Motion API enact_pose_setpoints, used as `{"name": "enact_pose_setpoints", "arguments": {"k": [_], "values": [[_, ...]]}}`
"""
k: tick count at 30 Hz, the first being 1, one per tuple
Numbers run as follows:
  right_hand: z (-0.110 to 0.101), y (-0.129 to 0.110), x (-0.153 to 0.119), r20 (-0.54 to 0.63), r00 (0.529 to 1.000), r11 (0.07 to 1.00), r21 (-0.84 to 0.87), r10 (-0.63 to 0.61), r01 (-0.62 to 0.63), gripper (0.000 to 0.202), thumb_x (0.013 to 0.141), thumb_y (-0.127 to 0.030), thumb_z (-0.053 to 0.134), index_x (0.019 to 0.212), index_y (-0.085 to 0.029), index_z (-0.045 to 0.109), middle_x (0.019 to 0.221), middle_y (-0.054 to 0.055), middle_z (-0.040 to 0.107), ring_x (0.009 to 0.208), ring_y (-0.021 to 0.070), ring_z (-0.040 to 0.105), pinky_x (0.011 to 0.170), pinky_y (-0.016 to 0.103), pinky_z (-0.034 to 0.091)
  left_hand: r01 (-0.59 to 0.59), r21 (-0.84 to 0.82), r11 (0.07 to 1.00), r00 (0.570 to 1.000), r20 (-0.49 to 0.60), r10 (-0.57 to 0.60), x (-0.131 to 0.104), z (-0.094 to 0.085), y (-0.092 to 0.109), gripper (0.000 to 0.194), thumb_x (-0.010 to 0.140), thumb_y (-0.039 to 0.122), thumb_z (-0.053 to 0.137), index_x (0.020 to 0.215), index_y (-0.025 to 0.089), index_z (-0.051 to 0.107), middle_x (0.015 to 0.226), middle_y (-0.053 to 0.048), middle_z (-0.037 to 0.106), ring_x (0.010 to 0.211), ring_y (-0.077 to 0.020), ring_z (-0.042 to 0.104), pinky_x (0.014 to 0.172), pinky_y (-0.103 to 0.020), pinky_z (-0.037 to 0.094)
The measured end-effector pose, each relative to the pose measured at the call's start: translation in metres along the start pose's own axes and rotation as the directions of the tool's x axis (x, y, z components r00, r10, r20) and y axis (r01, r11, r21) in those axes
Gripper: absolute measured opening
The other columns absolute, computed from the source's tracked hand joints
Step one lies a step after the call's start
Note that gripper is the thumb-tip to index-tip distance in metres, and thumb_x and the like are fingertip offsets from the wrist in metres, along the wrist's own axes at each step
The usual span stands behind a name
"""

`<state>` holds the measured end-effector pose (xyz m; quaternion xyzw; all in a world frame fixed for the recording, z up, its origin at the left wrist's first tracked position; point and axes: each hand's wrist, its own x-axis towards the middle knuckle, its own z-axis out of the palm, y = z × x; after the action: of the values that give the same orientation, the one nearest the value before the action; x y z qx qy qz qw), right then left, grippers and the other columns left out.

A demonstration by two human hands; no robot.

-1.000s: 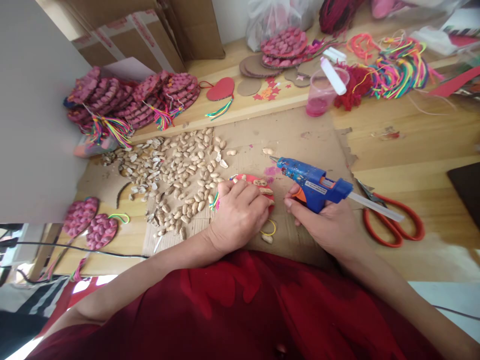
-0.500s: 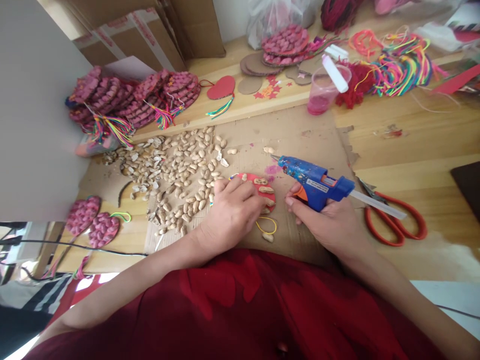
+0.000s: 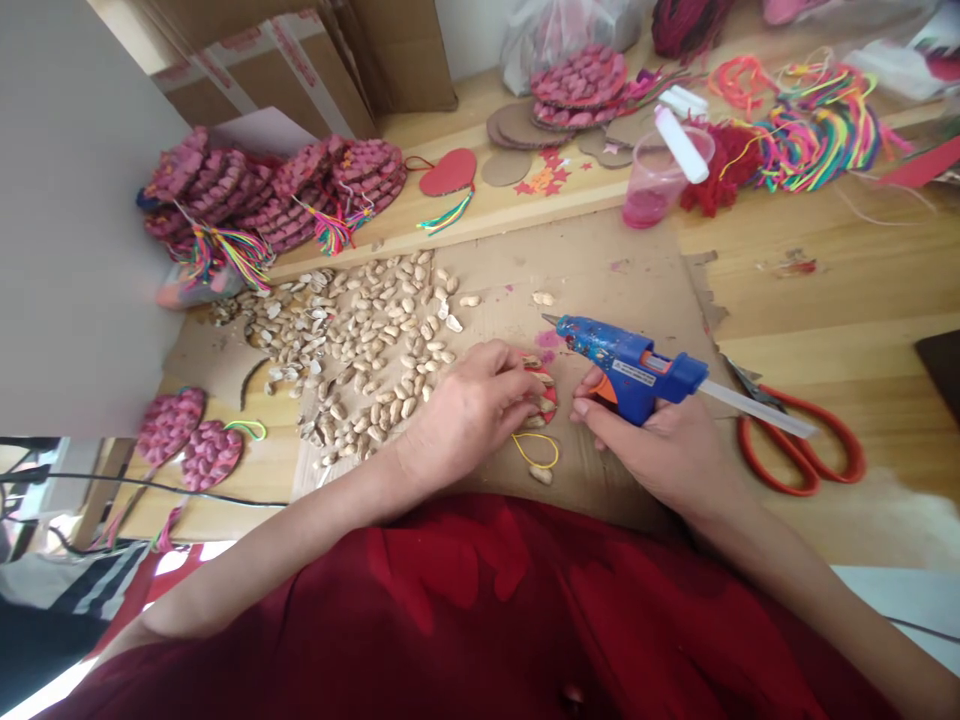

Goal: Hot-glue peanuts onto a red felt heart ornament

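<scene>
My right hand (image 3: 645, 430) is wrapped round the handle of a blue hot glue gun (image 3: 611, 350), a finger by its orange trigger. The nozzle points left above the cardboard, and a clear glue stick (image 3: 757, 405) sticks out of the back. My left hand (image 3: 480, 405) bends its fingers down over a red heart-shaped piece (image 3: 550, 397) that carries several peanut shells. The hand covers most of that piece, and what the fingertips hold is hidden. A yellow cord loop (image 3: 553, 455) runs out below it, with a single peanut (image 3: 540, 476) lying at its end.
Many peanuts (image 3: 375, 330) spread left of my hands on a cardboard sheet (image 3: 592, 250). Red-handled scissors (image 3: 795, 440) lie right. Behind are stacked pink decorated pieces (image 3: 292, 190), a red heart (image 3: 448, 173), a plastic cup (image 3: 660, 175) and coloured threads (image 3: 821, 125). A black cable (image 3: 150, 488) crosses left.
My left hand has shifted a little right and its fingers now stretch further over the red piece, covering more of it. The glue gun stays nearly where it was. The view has shifted slightly.
</scene>
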<state>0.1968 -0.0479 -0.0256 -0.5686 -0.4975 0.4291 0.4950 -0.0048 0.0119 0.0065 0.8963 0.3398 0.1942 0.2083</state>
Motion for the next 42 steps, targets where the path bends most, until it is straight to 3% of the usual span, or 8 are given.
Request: {"name": "enact_pose_setpoints", "arguments": {"k": [4,15,24,42], "values": [[0.000,0.003,-0.001,0.015,1.000,1.000,0.008,0.001,-0.001,0.007,0.087,-0.026,0.071,0.086,-0.024,0.065,0.081,0.000,0.065,0.066,0.0200,0.061,0.059,0.031,0.050,0.003,-0.029,1.000,1.000,0.013,-0.003,-0.001,0.002,0.000,0.020,0.089,0.010,0.064,0.103,0.022,0.072,0.115,-0.007,0.065,0.110,-0.0176,0.060,0.094,-0.034,0.052],[0.000,0.006,0.001,0.037,0.999,0.998,-0.046,0.039,-0.037,0.009,0.087,-0.030,0.069,0.093,-0.023,0.068,0.091,0.002,0.068,0.077,0.0252,0.067,0.055,0.031,0.051,-0.007,-0.003,1.000,1.000,-0.019,0.007,-0.002,0.010,-0.002,0.013,0.090,0.012,0.063,0.093,0.019,0.073,0.100,-0.007,0.066,0.099,-0.0180,0.061,0.087,-0.033,0.053],[-0.001,0.011,0.001,0.063,0.997,0.991,-0.129,0.033,-0.025,0.013,0.086,-0.028,0.065,0.098,-0.025,0.069,0.094,0.001,0.069,0.082,0.0270,0.069,0.063,0.035,0.055,-0.007,0.011,1.000,1.000,-0.008,0.007,0.000,0.007,0.000,0.014,0.089,0.010,0.063,0.096,0.019,0.073,0.113,-0.008,0.066,0.108,-0.0180,0.061,0.091,-0.032,0.053],[-0.001,0.011,0.002,0.096,0.995,0.993,-0.112,0.041,-0.030,0.012,0.086,-0.029,0.064,0.096,-0.025,0.068,0.094,0.003,0.068,0.084,0.0294,0.069,0.058,0.035,0.055,-0.046,0.174,0.984,0.998,-0.027,0.051,-0.002,0.011,0.001,0.016,0.094,0.021,0.060,0.090,0.019,0.076,0.084,-0.005,0.059,0.079,-0.0140,0.053,0.071,-0.027,0.046]]}}
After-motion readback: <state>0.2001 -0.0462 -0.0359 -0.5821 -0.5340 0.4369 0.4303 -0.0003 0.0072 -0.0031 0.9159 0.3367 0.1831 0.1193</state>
